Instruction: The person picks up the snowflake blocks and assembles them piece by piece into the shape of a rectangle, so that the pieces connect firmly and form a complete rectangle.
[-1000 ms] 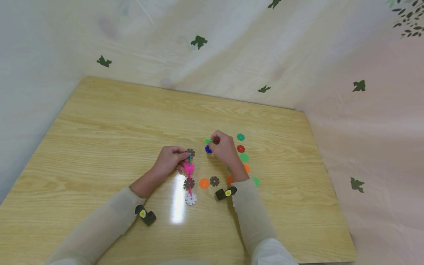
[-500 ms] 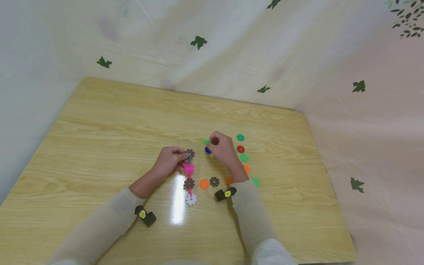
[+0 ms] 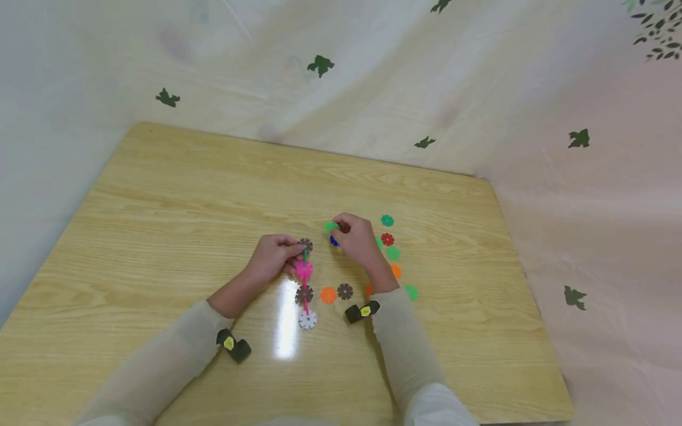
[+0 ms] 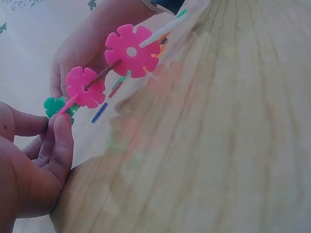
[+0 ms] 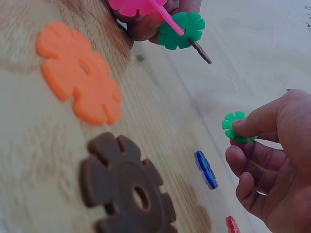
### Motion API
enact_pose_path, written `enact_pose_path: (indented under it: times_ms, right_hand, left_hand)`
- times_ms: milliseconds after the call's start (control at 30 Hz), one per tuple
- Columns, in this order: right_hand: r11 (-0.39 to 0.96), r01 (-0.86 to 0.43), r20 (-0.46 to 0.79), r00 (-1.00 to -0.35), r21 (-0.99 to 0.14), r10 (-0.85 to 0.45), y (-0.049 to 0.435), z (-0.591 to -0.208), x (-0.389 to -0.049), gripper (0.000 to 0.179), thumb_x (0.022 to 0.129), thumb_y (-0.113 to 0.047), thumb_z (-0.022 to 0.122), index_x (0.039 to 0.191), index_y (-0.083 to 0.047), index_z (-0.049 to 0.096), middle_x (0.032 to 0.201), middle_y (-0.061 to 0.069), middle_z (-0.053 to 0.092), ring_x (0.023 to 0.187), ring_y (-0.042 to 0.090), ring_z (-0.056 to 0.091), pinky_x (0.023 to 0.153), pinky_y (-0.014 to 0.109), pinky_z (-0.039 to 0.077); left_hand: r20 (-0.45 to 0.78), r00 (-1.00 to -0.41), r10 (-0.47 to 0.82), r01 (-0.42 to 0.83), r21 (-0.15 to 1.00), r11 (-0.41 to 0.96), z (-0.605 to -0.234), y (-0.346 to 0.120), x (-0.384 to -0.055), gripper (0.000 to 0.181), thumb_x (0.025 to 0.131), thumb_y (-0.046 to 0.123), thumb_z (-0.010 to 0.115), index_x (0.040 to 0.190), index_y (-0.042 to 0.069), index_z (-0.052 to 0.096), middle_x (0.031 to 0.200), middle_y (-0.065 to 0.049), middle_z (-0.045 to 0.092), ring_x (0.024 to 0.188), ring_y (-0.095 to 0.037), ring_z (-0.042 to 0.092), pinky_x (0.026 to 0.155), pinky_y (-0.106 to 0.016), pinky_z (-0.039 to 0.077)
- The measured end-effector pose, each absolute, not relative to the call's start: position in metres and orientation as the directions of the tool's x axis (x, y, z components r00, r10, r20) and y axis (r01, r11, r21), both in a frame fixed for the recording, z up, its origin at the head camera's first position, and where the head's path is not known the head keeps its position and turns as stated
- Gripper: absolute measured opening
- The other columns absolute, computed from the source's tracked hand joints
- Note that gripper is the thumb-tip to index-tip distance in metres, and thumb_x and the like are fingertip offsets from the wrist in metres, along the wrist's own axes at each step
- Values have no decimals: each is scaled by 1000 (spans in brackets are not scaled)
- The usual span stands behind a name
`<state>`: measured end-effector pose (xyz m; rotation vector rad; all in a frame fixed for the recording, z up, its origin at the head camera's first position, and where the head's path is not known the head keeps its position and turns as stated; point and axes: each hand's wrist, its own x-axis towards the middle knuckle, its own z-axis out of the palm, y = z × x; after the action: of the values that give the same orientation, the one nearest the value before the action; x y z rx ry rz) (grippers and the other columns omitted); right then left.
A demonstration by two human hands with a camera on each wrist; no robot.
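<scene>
My left hand pinches the far end of a chain of interlocking flower-shaped plastic discs, at its brown disc and the green disc joined to it. From there the chain runs toward me through a pink disc and another brown disc to a white disc. To the right, my right hand pinches a loose light green disc between thumb and fingers, apart from the chain. Below that hand a blue disc lies on the table, partly covered in the head view.
An orange disc and a loose brown disc lie right of the chain. Beyond my right wrist are several more, including a red disc and a dark green disc. A patterned cloth borders the wooden table.
My right hand has shifted slightly left with the light green disc, which now shows more of its face. My left hand and the chain stay nearly still.
</scene>
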<state>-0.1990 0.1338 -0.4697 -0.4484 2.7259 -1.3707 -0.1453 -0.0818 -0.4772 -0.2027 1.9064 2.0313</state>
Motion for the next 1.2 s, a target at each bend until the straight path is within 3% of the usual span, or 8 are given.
enact_pose_path:
  times_ms: [567,933,1200]
  right_hand:
    - [567,-209,54,-959,-797,-277,132,-468,-198,12,94,-6,68,106,-2,71,91,8,68,85,22,62,73,35,55]
    - [457,-352,130,-884,-817,-449,128,-470,-196,4,91,-4,74,95,-4,75,87,5,69,78,17,60,68,28,54]
    - [453,-355,134,-883,-818,-450,128,-471,-196,4,91,-5,75,94,-5,76,85,3,71,75,15,61,67,27,54]
  left_hand:
    - [-333,-931,150,-341,939,-34,-477,-81,-146,17,95,2,66,102,-13,65,72,-8,67,55,-13,61,49,-24,57]
    - [-324,-935,147,-335,940,-59,-477,-81,-147,17,96,3,65,100,-13,64,70,-6,66,52,-10,60,48,-23,56]
    - [-322,-937,139,-332,941,-60,-477,-81,-147,15,96,3,64,98,-12,64,71,-7,66,52,-11,60,48,-22,56]
